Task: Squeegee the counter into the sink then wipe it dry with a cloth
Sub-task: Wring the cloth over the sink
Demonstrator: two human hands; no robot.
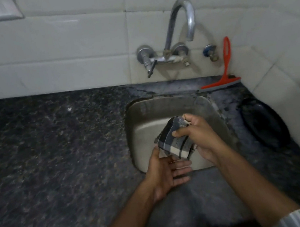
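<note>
Your two forearms come in from the bottom edge, over the front strip of the dark speckled counter (54, 156). Your left hand (165, 171) is spread open, palm up, just under the checked cloth (175, 142) and touching its lower edge. Your right hand (197, 135) grips the cloth from above, with thumb and fingers closed around it. The cloth hangs over the steel sink (146, 117). The red squeegee (225, 75) stands behind the sink, leaning on the tiled wall (75, 37) beside the tap (181, 27).
</note>
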